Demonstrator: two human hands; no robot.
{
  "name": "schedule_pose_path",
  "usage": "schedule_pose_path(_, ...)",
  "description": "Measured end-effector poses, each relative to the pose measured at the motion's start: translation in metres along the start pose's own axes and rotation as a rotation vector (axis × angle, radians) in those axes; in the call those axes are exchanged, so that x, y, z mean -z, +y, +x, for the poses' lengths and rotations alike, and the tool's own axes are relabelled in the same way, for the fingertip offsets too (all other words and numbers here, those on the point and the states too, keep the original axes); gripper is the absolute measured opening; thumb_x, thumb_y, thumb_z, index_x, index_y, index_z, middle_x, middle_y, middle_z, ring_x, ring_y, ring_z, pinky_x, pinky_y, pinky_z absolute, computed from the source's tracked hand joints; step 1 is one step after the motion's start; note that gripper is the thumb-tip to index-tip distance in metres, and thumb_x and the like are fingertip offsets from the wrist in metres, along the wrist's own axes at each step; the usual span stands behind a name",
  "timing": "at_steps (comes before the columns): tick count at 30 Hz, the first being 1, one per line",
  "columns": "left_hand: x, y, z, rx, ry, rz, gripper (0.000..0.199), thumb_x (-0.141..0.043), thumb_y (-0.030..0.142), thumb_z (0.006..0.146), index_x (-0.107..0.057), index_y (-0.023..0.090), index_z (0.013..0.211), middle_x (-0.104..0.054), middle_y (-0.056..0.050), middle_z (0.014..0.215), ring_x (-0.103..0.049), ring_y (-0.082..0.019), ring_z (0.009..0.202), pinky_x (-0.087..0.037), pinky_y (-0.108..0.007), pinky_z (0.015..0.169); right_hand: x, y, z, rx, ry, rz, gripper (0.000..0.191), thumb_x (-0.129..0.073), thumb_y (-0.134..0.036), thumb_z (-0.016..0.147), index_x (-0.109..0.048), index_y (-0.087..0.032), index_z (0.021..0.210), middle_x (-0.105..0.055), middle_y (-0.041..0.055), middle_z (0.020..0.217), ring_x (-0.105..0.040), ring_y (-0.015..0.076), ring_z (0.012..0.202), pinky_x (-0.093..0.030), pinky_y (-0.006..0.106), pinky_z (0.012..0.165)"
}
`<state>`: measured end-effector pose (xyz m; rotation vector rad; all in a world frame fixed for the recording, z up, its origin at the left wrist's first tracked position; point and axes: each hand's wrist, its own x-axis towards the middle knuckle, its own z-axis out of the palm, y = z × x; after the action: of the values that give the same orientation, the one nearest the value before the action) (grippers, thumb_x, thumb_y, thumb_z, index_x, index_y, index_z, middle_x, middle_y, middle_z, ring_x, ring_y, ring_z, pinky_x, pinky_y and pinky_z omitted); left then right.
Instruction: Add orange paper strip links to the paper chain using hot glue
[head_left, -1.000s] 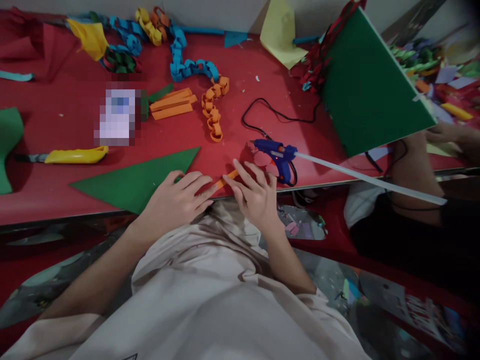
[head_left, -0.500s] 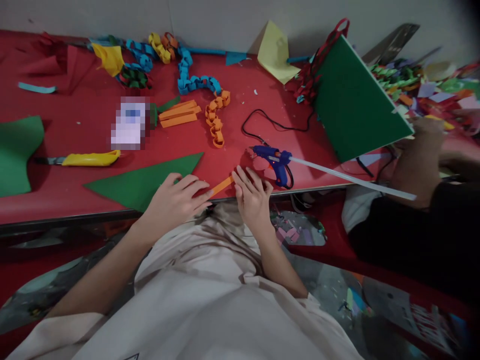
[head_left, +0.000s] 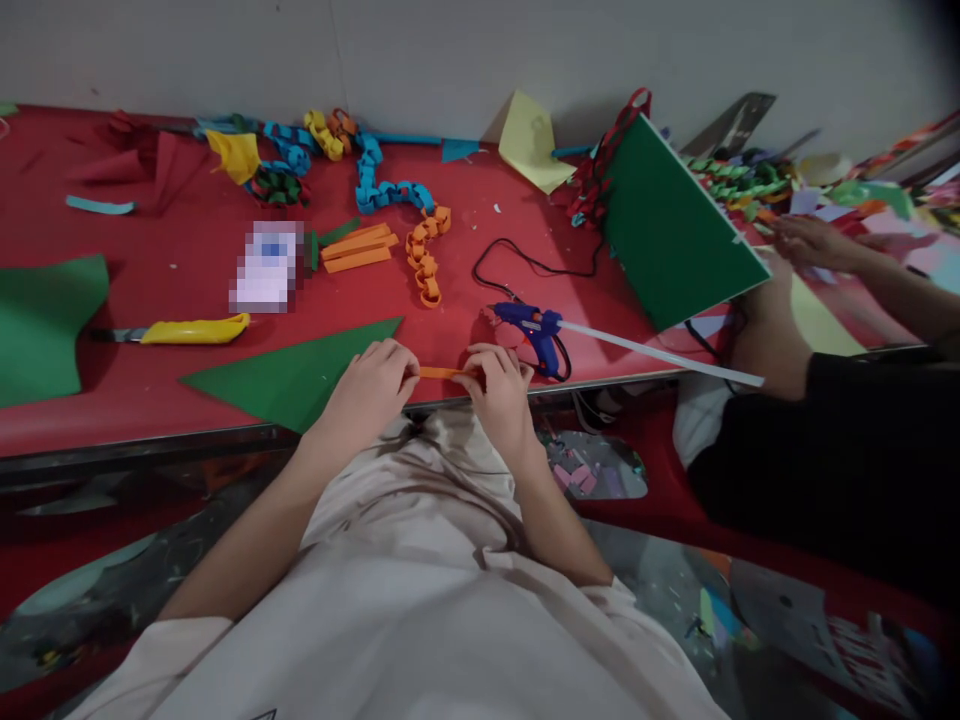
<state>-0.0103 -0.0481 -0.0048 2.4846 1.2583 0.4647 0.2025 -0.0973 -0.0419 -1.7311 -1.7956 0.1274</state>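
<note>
An orange paper strip stretches level between my two hands, just above the front edge of the red table. My left hand pinches its left end, and my right hand pinches its right end. Under and beside my left hand lies a green paper triangle. A blue glue gun with a long white glue stick rests just right of my right hand. Beyond my hands are an orange paper chain and several loose orange strips.
A yellow-handled cutter and green paper lie left. A blue paper chain runs along the back. At right, a green board leans up, near a co-worker's hand and paper scraps. The glue gun's black cord curls behind it.
My fingers have closed on both ends of the orange strip, which has turned from slanted to level. The view has shifted slightly, and a co-worker's hand now shows at the right.
</note>
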Motion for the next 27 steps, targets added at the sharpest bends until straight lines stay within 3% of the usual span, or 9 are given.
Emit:
schedule_pose_path(3, -0.001, 0.001, 0.001, 0.002, 0.066, -0.127, 0.011, -0.058, 0.016, 0.097, -0.060, 0.018, 0.107, -0.068, -0.007, 0.099, -0.064, -0.023, 0.094, -0.051, -0.038, 0.086, 0.009, -0.002, 0.006, 0.003, -0.055, 0.055, 0.012, -0.061, -0.031, 0.102, -0.070, -0.022, 0.099, -0.077, 0.0036, 0.106, -0.067, 0.0221, 0.102, -0.035, 0.037, 0.087)
schedule_pose_path(6, -0.003, 0.006, 0.002, -0.063, 0.172, -0.252, 0.007, -0.058, 0.022, 0.099, -0.064, 0.018, 0.100, -0.069, -0.007, 0.099, -0.065, -0.020, 0.096, -0.052, -0.035, 0.090, 0.015, -0.009, 0.009, 0.071, -0.087, 0.109, 0.013, -0.063, -0.030, 0.102, -0.075, -0.026, 0.106, -0.078, 0.0021, 0.102, -0.068, 0.0199, 0.100, -0.035, 0.037, 0.088)
schedule_pose_path(8, -0.005, 0.010, 0.003, -0.060, 0.220, -0.329, 0.012, -0.059, 0.027, 0.100, -0.068, 0.019, 0.096, -0.072, -0.006, 0.097, -0.066, -0.018, 0.092, -0.052, -0.030, 0.086, 0.016, -0.014, 0.011, 0.096, -0.076, 0.164, 0.014, -0.066, -0.034, 0.101, -0.078, -0.027, 0.100, -0.079, 0.0022, 0.099, -0.069, 0.0195, 0.097, -0.037, 0.038, 0.089)
schedule_pose_path(11, -0.008, 0.011, 0.003, 0.049, 0.256, -0.477, 0.015, -0.066, 0.032, 0.097, -0.073, 0.020, 0.094, -0.076, -0.003, 0.089, -0.068, -0.014, 0.077, -0.051, -0.025, 0.074, 0.016, -0.015, 0.015, 0.073, -0.042, 0.296, 0.017, -0.069, -0.036, 0.099, -0.079, -0.026, 0.089, -0.079, 0.0019, 0.091, -0.070, 0.0186, 0.091, -0.044, 0.036, 0.089)
schedule_pose_path(13, -0.010, 0.008, 0.004, 0.150, 0.264, -0.589, 0.016, -0.068, 0.034, 0.095, -0.075, 0.019, 0.093, -0.075, -0.002, 0.081, -0.068, -0.013, 0.071, -0.051, -0.024, 0.070, 0.016, -0.010, 0.017, 0.052, -0.059, 0.400, 0.013, -0.070, -0.035, 0.097, -0.079, -0.025, 0.097, -0.080, 0.0029, 0.096, -0.072, 0.0185, 0.092, -0.049, 0.034, 0.089)
schedule_pose_path(17, -0.009, 0.001, 0.005, 0.308, 0.260, -0.780, 0.022, -0.069, 0.036, 0.093, -0.077, 0.018, 0.103, -0.071, -0.001, 0.069, -0.067, -0.012, 0.061, -0.052, -0.022, 0.063, 0.018, 0.002, 0.018, 0.041, -0.098, 0.520, 0.028, -0.072, -0.034, 0.095, -0.076, -0.023, 0.120, -0.079, 0.0059, 0.109, -0.071, 0.0185, 0.095, -0.055, 0.032, 0.087)
schedule_pose_path(23, -0.003, 0.003, 0.000, 0.272, 0.217, -0.750, 0.029, -0.075, 0.041, 0.089, -0.079, 0.021, 0.110, -0.079, -0.006, 0.098, -0.073, -0.015, 0.079, -0.057, -0.024, 0.072, 0.017, 0.003, 0.014, -0.071, -0.154, 0.734, 0.026, -0.071, -0.034, 0.094, -0.073, -0.022, 0.117, -0.078, 0.0054, 0.113, -0.073, 0.0184, 0.100, -0.057, 0.032, 0.093)
schedule_pose_path(27, -0.003, 0.007, -0.002, 0.262, 0.198, -0.753, 0.030, -0.075, 0.039, 0.089, -0.078, 0.021, 0.114, -0.079, -0.006, 0.101, -0.074, -0.015, 0.079, -0.060, -0.025, 0.074, 0.015, -0.002, 0.012, -0.099, -0.184, 0.790, 0.028, -0.072, -0.036, 0.093, -0.073, -0.023, 0.118, -0.078, 0.0057, 0.113, -0.072, 0.0189, 0.100, -0.058, 0.033, 0.092)
